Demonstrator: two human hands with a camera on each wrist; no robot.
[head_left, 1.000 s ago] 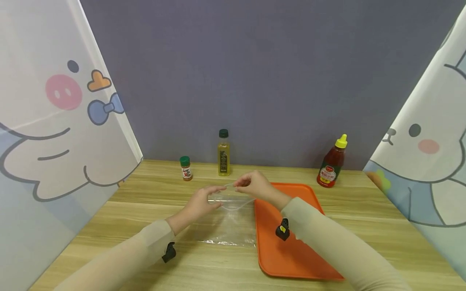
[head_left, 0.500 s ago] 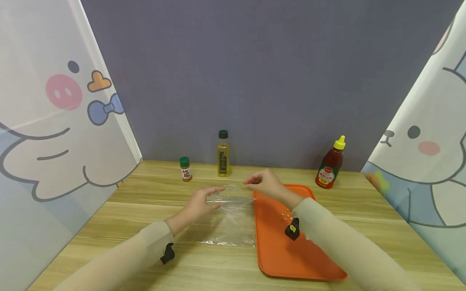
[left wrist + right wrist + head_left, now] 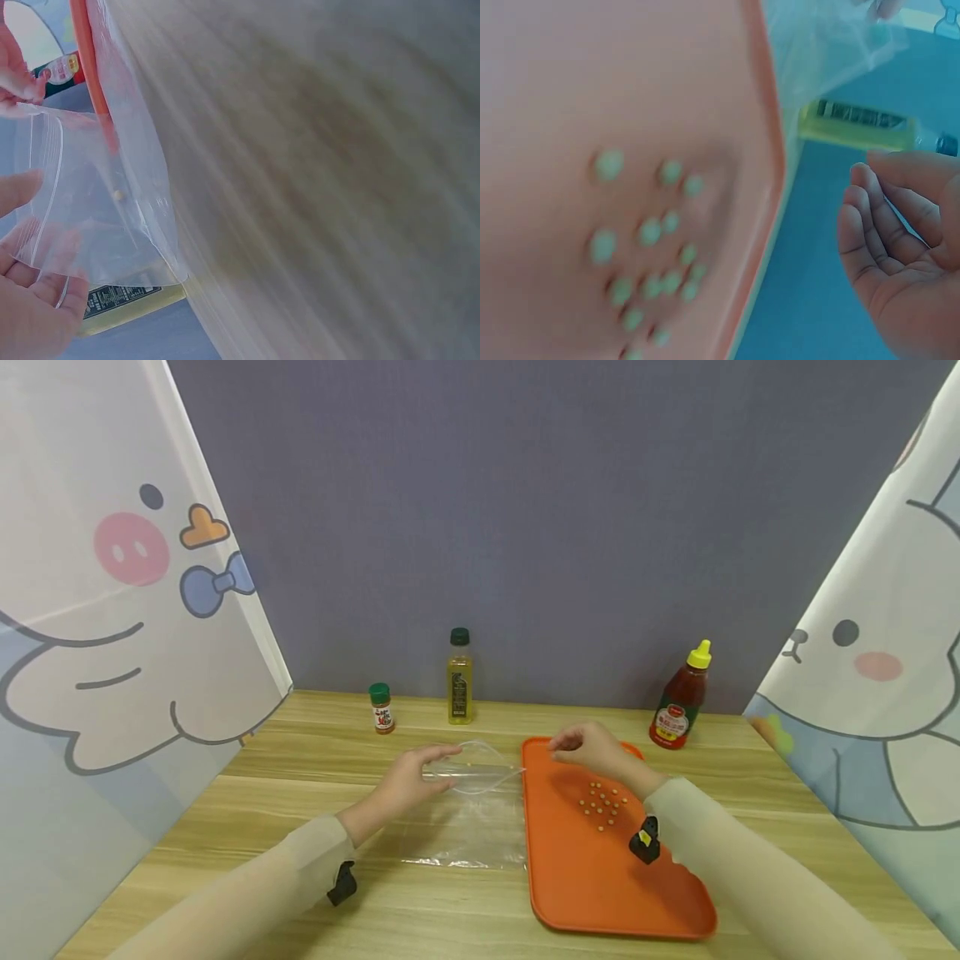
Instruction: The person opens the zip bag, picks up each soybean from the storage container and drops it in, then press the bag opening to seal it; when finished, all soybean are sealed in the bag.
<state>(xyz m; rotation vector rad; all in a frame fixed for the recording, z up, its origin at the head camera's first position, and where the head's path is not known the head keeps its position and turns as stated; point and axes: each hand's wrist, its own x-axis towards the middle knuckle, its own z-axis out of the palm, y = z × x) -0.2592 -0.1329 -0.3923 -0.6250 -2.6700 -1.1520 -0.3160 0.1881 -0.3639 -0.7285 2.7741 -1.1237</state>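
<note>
A clear zip-lock bag (image 3: 465, 827) lies on the table with its mouth spread into an eye shape. My left hand (image 3: 405, 783) holds the left end of that mouth, thumb on the near side and fingers on the far side. In the left wrist view, a small pale bean (image 3: 118, 196) shows through the plastic. My right hand (image 3: 596, 750) is over the far part of the orange tray (image 3: 577, 885), fingers loosely bent and nothing between them. Several small round beans, like soybeans (image 3: 601, 828), lie scattered on the tray below it.
Behind the bag stands an oil bottle (image 3: 460, 681) with a dark cap. To its left is a small spice jar (image 3: 382, 714) with a green lid. A red sauce bottle (image 3: 678, 706) with a yellow tip stands back right, near the grey back panel (image 3: 570, 527).
My right hand has left the bag's mouth and moved right over the tray, uncovering the beans there. My left hand stays at the bag, whose mouth remains spread.
</note>
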